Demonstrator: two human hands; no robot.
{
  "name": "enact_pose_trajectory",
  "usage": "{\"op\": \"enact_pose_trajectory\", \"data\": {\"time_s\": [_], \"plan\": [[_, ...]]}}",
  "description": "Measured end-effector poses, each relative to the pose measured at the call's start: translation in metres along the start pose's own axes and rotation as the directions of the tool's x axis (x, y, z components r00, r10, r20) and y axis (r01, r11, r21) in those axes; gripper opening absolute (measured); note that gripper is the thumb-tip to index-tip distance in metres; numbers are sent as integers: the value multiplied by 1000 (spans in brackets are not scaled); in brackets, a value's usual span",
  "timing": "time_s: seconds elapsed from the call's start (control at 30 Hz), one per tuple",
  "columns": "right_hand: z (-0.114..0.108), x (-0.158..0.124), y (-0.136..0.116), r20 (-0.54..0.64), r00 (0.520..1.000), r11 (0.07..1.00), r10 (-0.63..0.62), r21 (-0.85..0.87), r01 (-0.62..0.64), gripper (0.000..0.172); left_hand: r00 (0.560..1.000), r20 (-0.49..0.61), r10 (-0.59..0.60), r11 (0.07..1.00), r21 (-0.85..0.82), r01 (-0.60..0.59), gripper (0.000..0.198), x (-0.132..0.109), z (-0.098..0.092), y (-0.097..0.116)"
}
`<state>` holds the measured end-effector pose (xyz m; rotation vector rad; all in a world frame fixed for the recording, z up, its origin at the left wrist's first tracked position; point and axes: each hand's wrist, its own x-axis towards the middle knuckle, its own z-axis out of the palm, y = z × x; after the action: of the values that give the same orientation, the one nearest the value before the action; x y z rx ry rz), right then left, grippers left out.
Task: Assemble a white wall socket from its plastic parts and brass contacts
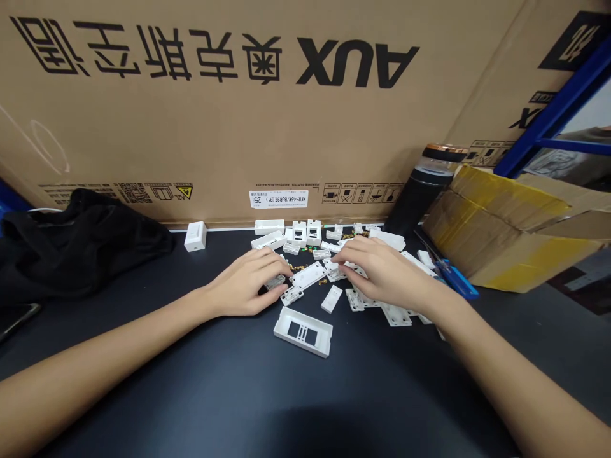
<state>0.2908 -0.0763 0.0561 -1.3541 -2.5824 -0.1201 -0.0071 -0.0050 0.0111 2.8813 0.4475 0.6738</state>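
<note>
My left hand (255,283) rests at the left side of a pile of white plastic parts. Its thumb and fingers are apart, curved around a small white part (274,282) that lies partly hidden behind them; no grip on it shows. Over the right part of the pile, my right hand (382,270) has its thumb and forefinger spread a little, close to a white slotted piece (333,270). Between the hands lies a flat white plate (309,275). Nearer to me are a white housing (303,331) with rectangular openings and a small white block (331,298).
A large cardboard box (214,127) stands along the back. At right are a black bottle (420,191), a taped carton (506,222) and a blue-handled tool (457,278). Black cloth (81,242) and a white box-shaped piece (195,236) sit at left. Small brass-coloured pieces (299,268) lie among the parts.
</note>
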Motion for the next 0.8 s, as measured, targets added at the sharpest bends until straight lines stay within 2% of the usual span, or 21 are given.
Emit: {"op": "enact_pose_trajectory", "data": {"time_s": [0.1,0.23,0.43,0.53,0.63,0.8], "plan": [[5,3,-3,21,1000,1000,0,22,-1,26,998,58,-12,999,42,9,17,1,0,2],[5,2,1,16,1000,998,10,65,-11,21,997,67,27,998,53,-31,19,1,0,2],[-4,-1,4,52,999,951,-8,309,-9,16,996,61,70,994,77,-75,19,1,1,1],[-4,0,0,34,999,948,-9,318,-2,16,1000,7,11,994,106,-12,19,1,2,0],[0,1,-4,75,997,954,-29,298,5,17,997,-39,-66,989,126,71,20,1,3,-2],[5,3,-4,93,996,943,14,329,-44,19,991,13,-132,983,131,129,24,2,5,-5]]}}
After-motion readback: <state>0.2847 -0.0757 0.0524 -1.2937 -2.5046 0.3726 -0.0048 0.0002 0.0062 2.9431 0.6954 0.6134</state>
